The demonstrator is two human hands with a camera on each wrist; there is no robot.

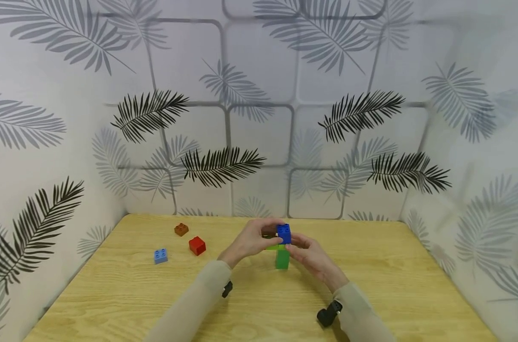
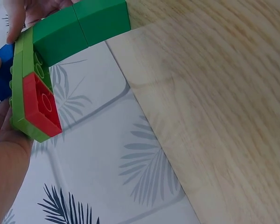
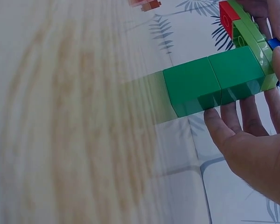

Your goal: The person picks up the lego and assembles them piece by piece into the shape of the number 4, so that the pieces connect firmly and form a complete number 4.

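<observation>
A tower of two stacked green toy building blocks [image 3: 214, 84] stands on the table, topped by light green blocks [image 2: 18, 88] that reach out to the left. Under their far end is a red block [image 2: 41, 105]. On top, over the green column, sits a blue block [image 1: 284, 232], studs up. My left hand [image 1: 256, 237] pinches this blue block, thumb in front, with other fingers by the light green overhang. My right hand [image 1: 314, 261] holds the tower from the right, its thumb near the blue block's base and its fingers round the back.
Loose blocks lie on the wooden table [image 1: 113, 294] to the left: a brown one [image 1: 181, 229], a red cube-like one [image 1: 197, 245] and a light blue one [image 1: 160, 256]. A leaf-patterned wall covering [image 1: 259, 133] rises behind the table's back edge.
</observation>
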